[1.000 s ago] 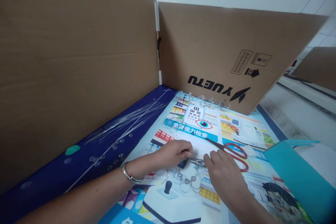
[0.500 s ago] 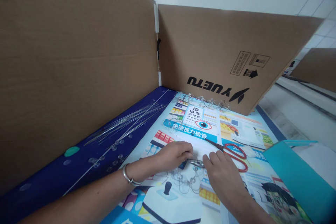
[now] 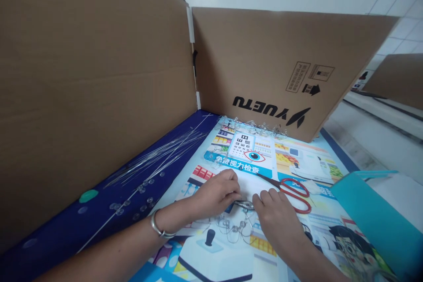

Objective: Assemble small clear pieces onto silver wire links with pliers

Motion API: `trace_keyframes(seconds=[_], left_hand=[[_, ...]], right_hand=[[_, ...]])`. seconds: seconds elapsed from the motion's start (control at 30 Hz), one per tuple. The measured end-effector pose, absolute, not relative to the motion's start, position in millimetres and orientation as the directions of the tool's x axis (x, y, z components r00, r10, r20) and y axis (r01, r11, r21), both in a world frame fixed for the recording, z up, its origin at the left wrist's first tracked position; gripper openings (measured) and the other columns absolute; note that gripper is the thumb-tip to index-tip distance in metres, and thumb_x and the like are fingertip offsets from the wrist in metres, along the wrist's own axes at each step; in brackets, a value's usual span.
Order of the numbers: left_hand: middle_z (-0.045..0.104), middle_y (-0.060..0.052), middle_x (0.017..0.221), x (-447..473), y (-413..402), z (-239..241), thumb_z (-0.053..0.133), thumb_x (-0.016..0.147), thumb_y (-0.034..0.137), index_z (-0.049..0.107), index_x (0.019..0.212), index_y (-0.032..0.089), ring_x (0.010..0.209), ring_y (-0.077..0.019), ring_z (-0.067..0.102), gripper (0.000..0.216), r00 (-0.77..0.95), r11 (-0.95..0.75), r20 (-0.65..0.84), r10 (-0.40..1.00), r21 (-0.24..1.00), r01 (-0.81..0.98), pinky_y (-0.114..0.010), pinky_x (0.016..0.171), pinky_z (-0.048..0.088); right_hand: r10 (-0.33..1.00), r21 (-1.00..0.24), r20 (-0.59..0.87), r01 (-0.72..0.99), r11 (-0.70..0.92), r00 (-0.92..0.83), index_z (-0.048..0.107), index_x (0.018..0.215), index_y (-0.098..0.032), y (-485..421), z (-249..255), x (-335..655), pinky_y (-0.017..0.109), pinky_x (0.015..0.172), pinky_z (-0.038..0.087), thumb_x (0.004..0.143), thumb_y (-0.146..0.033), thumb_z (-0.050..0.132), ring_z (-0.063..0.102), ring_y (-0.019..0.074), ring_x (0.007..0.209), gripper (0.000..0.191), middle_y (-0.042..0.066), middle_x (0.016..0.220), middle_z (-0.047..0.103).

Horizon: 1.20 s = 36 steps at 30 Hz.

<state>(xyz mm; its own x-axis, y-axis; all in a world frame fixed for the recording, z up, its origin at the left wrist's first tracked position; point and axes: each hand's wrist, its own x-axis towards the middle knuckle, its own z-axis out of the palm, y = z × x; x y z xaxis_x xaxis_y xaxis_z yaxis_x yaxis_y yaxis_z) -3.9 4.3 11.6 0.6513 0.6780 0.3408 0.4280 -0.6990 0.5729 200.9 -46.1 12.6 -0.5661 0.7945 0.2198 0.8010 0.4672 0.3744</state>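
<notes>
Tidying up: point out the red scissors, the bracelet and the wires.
red scissors (image 3: 280,185), head view, blade-handle joint
bracelet (image 3: 157,225), head view, band at left wrist
wires (image 3: 158,155), head view, middle of bundle

red scissors (image 3: 295,192), teal box (image 3: 376,220), brown cardboard (image 3: 264,61)

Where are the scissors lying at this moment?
In the head view, the scissors lie flat on the printed mat, right of centre, just beyond the right hand and left of the teal box.
</notes>
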Motion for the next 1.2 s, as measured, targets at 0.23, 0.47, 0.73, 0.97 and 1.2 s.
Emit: trace_keyframes(seconds=[0.23, 0.47, 0.73, 0.97, 1.2], left_hand=[[0.049, -0.003, 0.085, -7, 4, 16, 0.046, 0.086, 0.015, 0.056, 0.082, 0.017, 0.083, -0.0151, 0.046, 0.012, 0.738, -0.772, 0.325, 0.592, 0.492, 0.402, -0.025, 0.073, 0.038], [0.048, -0.003, 0.085, -10, 4, 15, 0.044, 0.088, 0.015, 0.054, 0.080, 0.016, 0.082, -0.0140, 0.047, 0.013, 0.770, -0.760, 0.304, 0.560, 0.559, 0.332, -0.024, 0.071, 0.039], [0.052, -0.004, 0.081, -12, 11, 15, 0.039, 0.090, 0.014, 0.055, 0.082, 0.015, 0.081, -0.0150, 0.047, 0.017, 0.786, -0.791, 0.335, 0.519, 0.537, 0.293, -0.027, 0.073, 0.038], [0.056, -0.003, 0.082, -12, 9, 24, 0.039, 0.089, 0.010, 0.053, 0.084, 0.017, 0.081, -0.0156, 0.047, 0.016, 0.810, -0.838, 0.308, 0.499, 0.407, 0.362, -0.030, 0.076, 0.037], [0.057, -0.004, 0.085, -16, 7, 26, 0.040, 0.083, 0.002, 0.054, 0.089, 0.017, 0.080, -0.0158, 0.050, 0.021, 0.853, -0.878, 0.236, 0.466, 0.242, 0.413, -0.026, 0.071, 0.039]], right_hand=[[0.790, 0.349, 0.265, 0.819, 0.455, -0.552, 0.056, 0.086, -0.017, -46, 9, 201, 0.035, 0.063, 0.027, 0.073, -0.005, 0.050, 0.043, 0.0203, 0.071, 0.018, 0.005, 0.074, 0.050], [0.781, 0.336, 0.293, 0.824, 0.456, -0.552, 0.055, 0.086, -0.017, -45, 10, 200, 0.035, 0.062, 0.026, 0.076, -0.007, 0.049, 0.043, 0.0199, 0.071, 0.015, 0.004, 0.074, 0.051], [0.782, 0.327, 0.302, 0.830, 0.452, -0.545, 0.055, 0.084, -0.016, -45, 11, 202, 0.035, 0.062, 0.026, 0.077, -0.007, 0.049, 0.043, 0.0198, 0.070, 0.013, 0.005, 0.074, 0.052], [0.790, 0.310, 0.282, 0.831, 0.462, -0.545, 0.055, 0.083, -0.016, -45, 11, 201, 0.035, 0.062, 0.027, 0.076, -0.007, 0.049, 0.044, 0.0204, 0.072, 0.012, 0.005, 0.075, 0.052], [0.802, 0.301, 0.267, 0.837, 0.456, -0.534, 0.055, 0.083, -0.016, -45, 10, 200, 0.036, 0.062, 0.028, 0.077, -0.008, 0.049, 0.045, 0.0211, 0.072, 0.012, 0.005, 0.075, 0.053]])
